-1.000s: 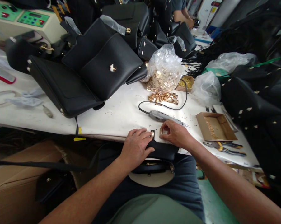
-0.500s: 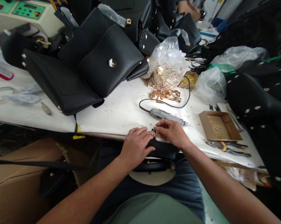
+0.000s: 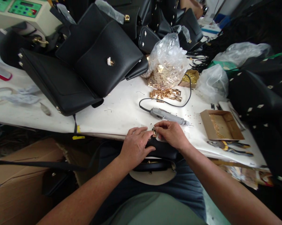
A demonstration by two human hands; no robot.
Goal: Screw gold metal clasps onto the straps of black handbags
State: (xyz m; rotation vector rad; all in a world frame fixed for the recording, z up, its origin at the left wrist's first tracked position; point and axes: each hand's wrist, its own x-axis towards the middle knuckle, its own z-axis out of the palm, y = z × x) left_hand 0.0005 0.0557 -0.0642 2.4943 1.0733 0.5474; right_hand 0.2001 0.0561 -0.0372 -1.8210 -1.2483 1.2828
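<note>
A black handbag point(image 3: 163, 149) lies across my lap against the table's front edge, its beige-lined flap point(image 3: 152, 179) hanging toward me. A small gold clasp point(image 3: 154, 133) sits at the bag's far edge. My left hand point(image 3: 136, 146) lies flat on the bag with fingers stretched out, the index fingertip touching the clasp's left side. My right hand point(image 3: 170, 132) pinches the clasp from the right between thumb and fingers, partly hiding it. Just beyond my right hand, a grey electric screwdriver point(image 3: 167, 115) rests on the white table, its bit pointing right.
A larger black bag point(image 3: 84, 68) lies at left. Gold metal fittings point(image 3: 165, 94) are piled before a plastic bag of parts point(image 3: 166, 68). At right are a cardboard tray point(image 3: 205, 125) of small screws and yellow-black pliers point(image 3: 232, 147). A cardboard box point(image 3: 21, 187) stands lower left.
Both hands keep nearly the same place at the clasp. My right fingers have shifted slightly left over it. The whole view has moved a little.
</note>
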